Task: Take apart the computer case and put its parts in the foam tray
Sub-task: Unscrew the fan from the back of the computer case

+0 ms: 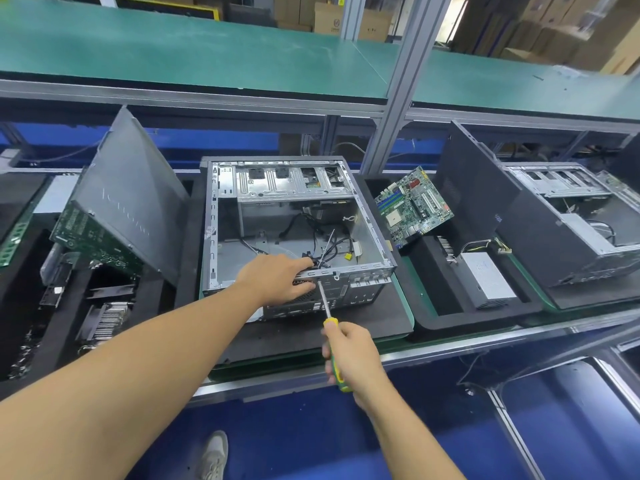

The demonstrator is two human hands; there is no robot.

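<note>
The right hand point(349, 355) wraps its fingers round the screwdriver point(326, 304), tip at the rear rim of the computer case point(294, 220). The left hand point(277, 278) clasps that rim, so a slipping tip could jab it. The case lies open on the desk point(406, 292), beside the foam tray point(450, 322).

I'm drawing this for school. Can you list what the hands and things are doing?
Left hand: grips the near rim of the open grey metal computer case
Right hand: holds a green-and-yellow-handled screwdriver, tip at the case's back panel
Green motherboard: leans in the black foam tray, right of the case
Grey power supply box: lies in the same tray
</note>
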